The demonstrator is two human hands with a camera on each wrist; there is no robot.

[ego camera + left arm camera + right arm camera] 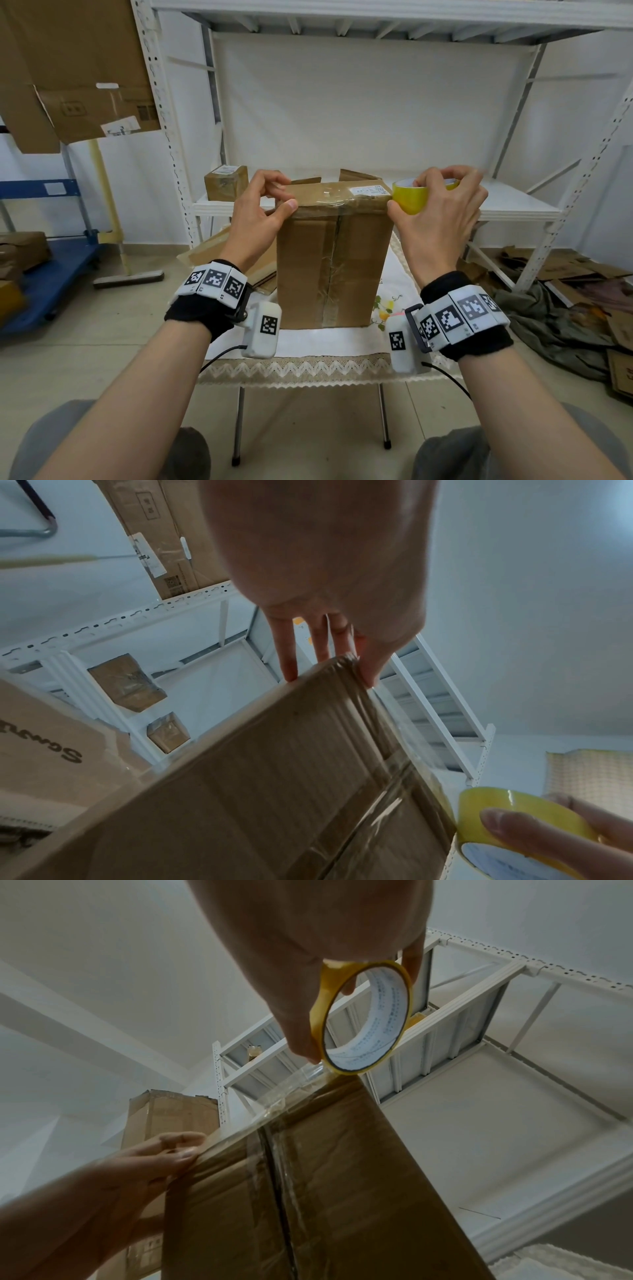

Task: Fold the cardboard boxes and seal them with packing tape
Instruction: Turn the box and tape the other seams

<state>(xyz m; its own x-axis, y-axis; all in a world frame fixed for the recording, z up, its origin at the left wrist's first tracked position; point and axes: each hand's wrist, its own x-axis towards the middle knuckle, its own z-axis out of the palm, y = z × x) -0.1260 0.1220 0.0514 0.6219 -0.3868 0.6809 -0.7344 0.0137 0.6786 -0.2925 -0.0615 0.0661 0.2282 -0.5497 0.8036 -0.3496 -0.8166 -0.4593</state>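
A tall brown cardboard box (329, 267) stands upright on a small table, its front seam taped and its top closed. My left hand (263, 205) pinches the box's top left corner (342, 666), thumb on the front face, fingers curled over the top. My right hand (442, 198) grips a yellow tape roll (411, 197) at the top right corner. Clear tape runs from the roll (363, 1018) along the top front edge of the box (342, 1177) towards my left hand (164, 1153). In the left wrist view the roll (507, 821) shows at lower right.
A white metal shelf rack (513, 202) stands behind the table, with a small taped box (226, 181) on its shelf. Flat cardboard leans at upper left (68, 78) and litters the floor at right (582, 274). A blue cart (44, 270) stands left. The lace tablecloth (308, 370) covers the table.
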